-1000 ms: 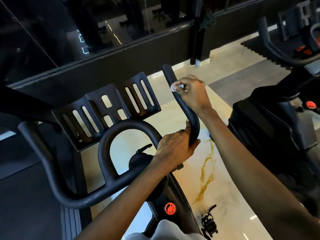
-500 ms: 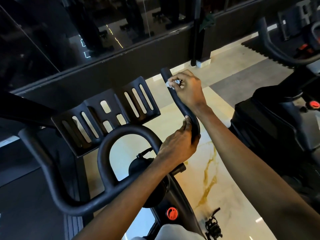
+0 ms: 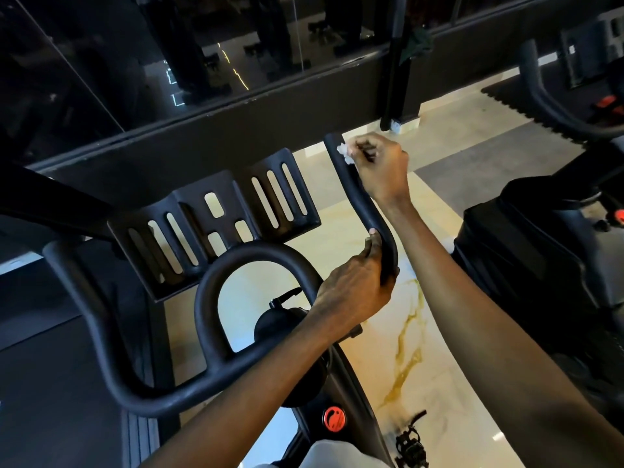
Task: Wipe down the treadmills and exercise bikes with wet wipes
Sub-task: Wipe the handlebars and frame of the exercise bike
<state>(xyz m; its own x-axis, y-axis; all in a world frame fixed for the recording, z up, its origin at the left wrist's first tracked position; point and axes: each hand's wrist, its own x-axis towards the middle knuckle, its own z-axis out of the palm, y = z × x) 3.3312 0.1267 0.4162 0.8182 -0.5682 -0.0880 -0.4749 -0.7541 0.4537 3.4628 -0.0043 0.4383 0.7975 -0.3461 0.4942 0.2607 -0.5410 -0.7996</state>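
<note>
A black exercise bike fills the middle of the head view, with a looped handlebar (image 3: 216,292) and a slotted console tray (image 3: 216,224). Its right handlebar horn (image 3: 363,204) rises toward the window wall. My left hand (image 3: 354,292) grips the bend at the base of that horn. Near the horn's tip, my right hand (image 3: 381,167) pinches a small crumpled white wet wipe (image 3: 344,152) against the bar.
A second black bike (image 3: 540,251) stands close on the right, its handlebar (image 3: 547,106) at the upper right. A dark glass wall (image 3: 202,62) runs across the top. Marble floor (image 3: 405,332) lies below, with a pedal (image 3: 412,444) and an orange knob (image 3: 333,418).
My right hand has slid the wipe up the right horn from its middle to near the tip. My left hand has kept its grip at the bend.
</note>
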